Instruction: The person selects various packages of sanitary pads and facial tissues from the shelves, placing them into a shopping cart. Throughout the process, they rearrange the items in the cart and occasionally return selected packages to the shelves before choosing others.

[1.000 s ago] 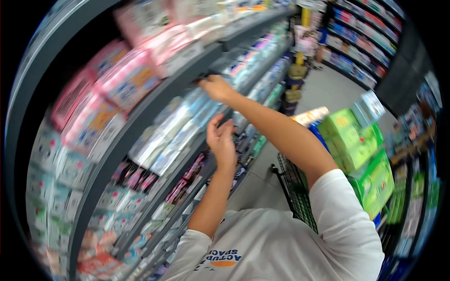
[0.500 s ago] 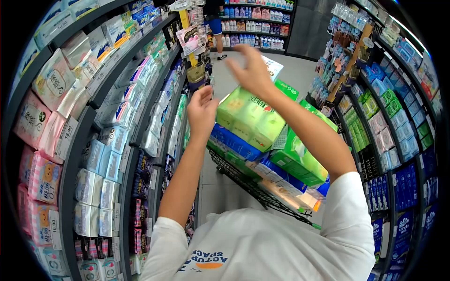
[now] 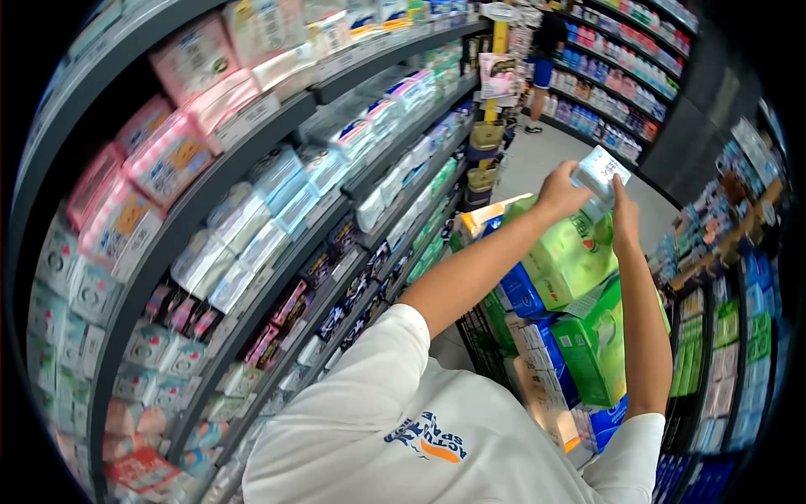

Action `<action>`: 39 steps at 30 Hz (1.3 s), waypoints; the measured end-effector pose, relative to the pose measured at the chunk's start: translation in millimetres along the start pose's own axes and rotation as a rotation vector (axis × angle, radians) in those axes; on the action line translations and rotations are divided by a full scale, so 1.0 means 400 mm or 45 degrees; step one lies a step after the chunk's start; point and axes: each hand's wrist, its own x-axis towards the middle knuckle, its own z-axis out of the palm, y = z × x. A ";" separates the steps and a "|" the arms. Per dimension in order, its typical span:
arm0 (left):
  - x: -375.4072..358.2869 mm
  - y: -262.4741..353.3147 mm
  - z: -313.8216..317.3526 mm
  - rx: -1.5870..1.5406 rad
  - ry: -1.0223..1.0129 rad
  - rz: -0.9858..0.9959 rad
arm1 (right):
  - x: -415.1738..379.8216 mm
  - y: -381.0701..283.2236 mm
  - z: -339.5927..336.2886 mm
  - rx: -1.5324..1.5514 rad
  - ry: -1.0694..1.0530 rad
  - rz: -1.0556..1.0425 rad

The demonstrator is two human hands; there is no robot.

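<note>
Both hands are out in front of the body at a pale blue and white pack (image 3: pixel 601 178), which sits between them over the loaded shopping cart (image 3: pixel 485 344). The left hand (image 3: pixel 562 193) is at the near left side of the pack, its fingers bent and closed against that side. The right hand (image 3: pixel 625 220) is at the opposite side, fingers pointing up along the edge, so the pack is gripped between the two. Its light top face carries dark print too small to read and tilts toward the camera. Just below it is a light green pack (image 3: pixel 571 262) with a red mark; whether the two touch cannot be told from this angle. A darker green box (image 3: pixel 588 357) lies nearer the body, with a blue pack (image 3: pixel 522 290) beside the light green one and more blue and white packages under them. The cart's dark mesh side shows left of this load. The white shirt (image 3: pixel 411 403) has dark blue lettering and an orange shape on the chest. Along the left runs a dark shelf unit (image 3: pixel 281 118) with pink packs (image 3: pixel 172 160) on an upper level and pale blue packs (image 3: pixel 290 189) and white packs (image 3: pixel 222 239) on the level below. Farther off, beyond a yellow post (image 3: pixel 501 38), another person (image 3: pixel 544 71) in a black top and blue shorts stands on the grey floor (image 3: pixel 558 155), near curved shelves of bottles (image 3: pixel 617 67).
</note>
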 end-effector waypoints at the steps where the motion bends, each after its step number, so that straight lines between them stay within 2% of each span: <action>1: -0.021 0.036 -0.016 0.004 0.041 -0.004 | -0.022 -0.033 0.023 0.053 0.053 -0.083; 4: -0.065 0.086 -0.074 0.038 0.247 0.023 | -0.045 -0.099 0.114 0.165 0.101 -0.262; 6: -0.072 0.089 -0.133 0.017 0.447 0.178 | -0.080 -0.164 0.180 0.397 -0.101 -0.116; 10: -0.120 0.116 -0.308 0.163 0.635 0.306 | -0.076 -0.214 0.382 0.750 -0.370 -0.192; 13: -0.189 0.147 -0.431 0.251 0.746 0.245 | -0.144 -0.270 0.525 0.922 -0.601 -0.136; 16: -0.250 0.156 -0.546 0.274 0.839 0.223 | -0.246 -0.338 0.620 0.898 -0.680 -0.166; 19: -0.315 0.184 -0.630 0.289 0.862 0.203 | -0.272 -0.358 0.752 0.927 -0.774 -0.323; 21: -0.349 0.196 -0.675 0.277 0.876 0.183 | -0.310 -0.390 0.785 0.924 -0.796 -0.363; 23: -0.375 0.209 -0.707 0.261 0.874 0.161 | -0.342 -0.421 0.802 0.787 -0.934 -0.430; 26: -0.401 0.214 -0.750 0.270 0.864 0.116 | -0.369 -0.444 0.841 0.903 -0.980 -0.555; 28: -0.412 0.219 -0.769 0.293 0.841 0.078 | -0.369 -0.449 0.883 0.985 -0.993 -0.540; 34: -0.421 0.219 -0.796 0.465 0.750 -0.042 | -0.342 -0.471 0.957 0.837 -1.116 -0.630; 39: -0.425 0.213 -0.799 0.536 0.749 -0.077 | -0.319 -0.471 1.011 0.670 -1.069 -0.696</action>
